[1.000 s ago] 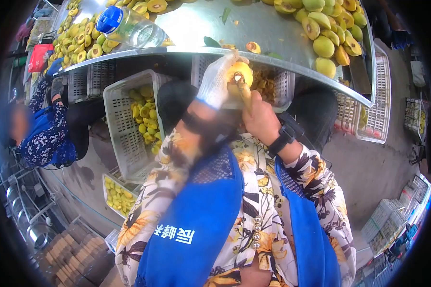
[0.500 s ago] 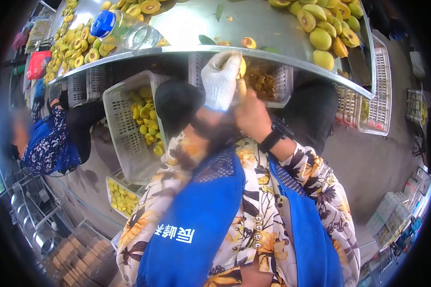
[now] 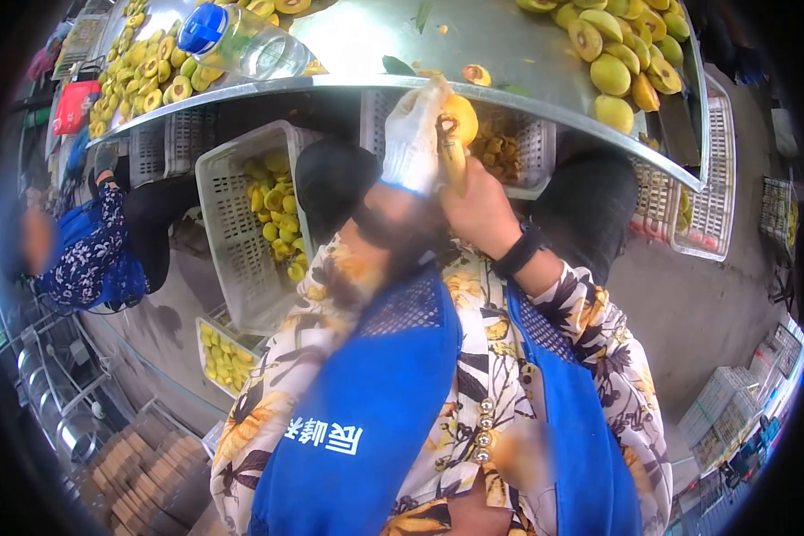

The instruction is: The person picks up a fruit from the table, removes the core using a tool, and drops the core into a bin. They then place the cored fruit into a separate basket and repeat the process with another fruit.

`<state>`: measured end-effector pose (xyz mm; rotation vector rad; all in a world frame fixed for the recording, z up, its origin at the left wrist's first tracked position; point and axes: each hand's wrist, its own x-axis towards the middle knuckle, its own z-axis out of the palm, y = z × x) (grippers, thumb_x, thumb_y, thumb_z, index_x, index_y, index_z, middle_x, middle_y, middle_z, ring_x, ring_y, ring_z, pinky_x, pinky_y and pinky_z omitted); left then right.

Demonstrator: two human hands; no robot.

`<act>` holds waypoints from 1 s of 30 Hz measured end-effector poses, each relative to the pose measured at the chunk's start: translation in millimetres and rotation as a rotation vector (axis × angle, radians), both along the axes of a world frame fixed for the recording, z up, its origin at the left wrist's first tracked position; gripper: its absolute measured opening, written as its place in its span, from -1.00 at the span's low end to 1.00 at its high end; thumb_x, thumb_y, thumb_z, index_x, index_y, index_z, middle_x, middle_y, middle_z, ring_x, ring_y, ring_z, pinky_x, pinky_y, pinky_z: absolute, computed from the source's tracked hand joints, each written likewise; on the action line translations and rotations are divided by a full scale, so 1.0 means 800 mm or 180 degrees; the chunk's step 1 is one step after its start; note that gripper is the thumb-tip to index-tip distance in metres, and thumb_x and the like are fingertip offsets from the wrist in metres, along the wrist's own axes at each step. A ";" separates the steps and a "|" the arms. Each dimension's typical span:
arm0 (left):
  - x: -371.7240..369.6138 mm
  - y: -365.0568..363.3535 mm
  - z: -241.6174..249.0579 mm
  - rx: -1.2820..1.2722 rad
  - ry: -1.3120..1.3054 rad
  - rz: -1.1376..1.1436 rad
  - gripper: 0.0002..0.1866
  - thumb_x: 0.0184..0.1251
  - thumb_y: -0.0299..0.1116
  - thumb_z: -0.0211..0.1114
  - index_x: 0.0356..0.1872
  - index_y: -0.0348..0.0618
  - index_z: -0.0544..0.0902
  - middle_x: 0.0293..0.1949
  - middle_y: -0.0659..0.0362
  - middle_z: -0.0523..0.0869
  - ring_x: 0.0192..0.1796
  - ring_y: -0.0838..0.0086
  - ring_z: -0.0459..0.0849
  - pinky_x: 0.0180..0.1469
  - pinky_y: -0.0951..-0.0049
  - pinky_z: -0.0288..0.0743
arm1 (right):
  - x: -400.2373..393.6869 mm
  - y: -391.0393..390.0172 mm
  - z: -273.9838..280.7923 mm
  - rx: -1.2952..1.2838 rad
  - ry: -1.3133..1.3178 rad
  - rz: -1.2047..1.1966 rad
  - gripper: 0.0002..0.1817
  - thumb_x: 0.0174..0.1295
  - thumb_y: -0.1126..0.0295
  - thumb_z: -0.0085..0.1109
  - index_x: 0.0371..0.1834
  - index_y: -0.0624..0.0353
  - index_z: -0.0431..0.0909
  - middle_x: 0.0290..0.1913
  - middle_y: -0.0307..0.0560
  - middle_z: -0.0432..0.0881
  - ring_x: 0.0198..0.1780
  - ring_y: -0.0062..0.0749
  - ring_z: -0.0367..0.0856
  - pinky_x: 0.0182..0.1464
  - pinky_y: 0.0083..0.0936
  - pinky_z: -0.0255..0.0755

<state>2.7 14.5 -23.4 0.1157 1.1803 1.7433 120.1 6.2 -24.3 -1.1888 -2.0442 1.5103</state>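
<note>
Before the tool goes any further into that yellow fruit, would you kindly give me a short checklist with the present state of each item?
1. Left hand, gloved, grips the yellow fruit: ok.
2. Right hand, bare, holds the tool against the fruit: ok.
3. Tool tip depth in the fruit: cannot tell.
4. Glove fingers away from the tip: cannot tell.
5. White crate below the hands, partly filled: ok.

White Chinese characters — appearing mirrored, roughly "辰嶸果" — are showing on the person's blue apron; nothing else is reading clearly.
</note>
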 end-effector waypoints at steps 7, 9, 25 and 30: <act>-0.009 0.000 -0.016 -0.0344 0.0544 -0.0474 -0.71 0.31 -0.14 0.09 -0.25 -0.18 0.52 -0.45 0.10 0.62 -0.48 0.43 0.58 -0.48 0.51 0.46 | 0.001 0.004 0.036 -0.2440 0.0185 -0.0030 -0.88 0.09 0.50 -0.07 -0.30 0.18 0.27 -0.63 -0.23 0.33 -0.80 -0.63 0.22 -0.82 -0.62 0.10; -0.009 -0.003 -0.022 -0.0322 0.0630 -0.0711 -0.66 0.33 -0.05 0.04 -0.25 -0.16 0.51 -0.44 0.05 0.64 -0.50 0.38 0.61 -0.51 0.48 0.47 | 0.003 0.007 0.040 -0.2908 0.0304 -0.0046 -0.88 0.08 0.51 -0.06 -0.31 0.17 0.28 -0.64 -0.23 0.32 -0.80 -0.63 0.20 -0.81 -0.62 0.10; -0.146 -0.051 0.005 0.1064 -0.1160 0.0098 -0.65 0.32 0.01 -0.01 -0.30 -0.09 0.47 -0.44 0.11 0.58 -0.45 0.36 0.56 -0.55 0.47 0.40 | 0.008 0.021 0.008 -0.1879 0.0796 0.1165 -0.79 0.12 0.45 0.06 -0.17 0.16 0.36 -0.59 -0.01 0.48 -0.71 -0.28 0.40 -0.64 -0.46 0.30; -0.231 -0.158 0.023 -0.2499 0.4214 0.0244 -0.58 0.13 0.03 0.21 -0.21 -0.12 0.63 -0.16 0.06 0.62 -0.19 0.23 0.61 -0.15 0.36 0.49 | 0.019 0.030 -0.033 0.0474 -0.0978 0.1307 -0.70 0.06 0.32 0.14 -0.23 0.27 0.38 -0.45 0.28 0.56 -0.38 0.20 0.53 -0.31 -0.11 0.42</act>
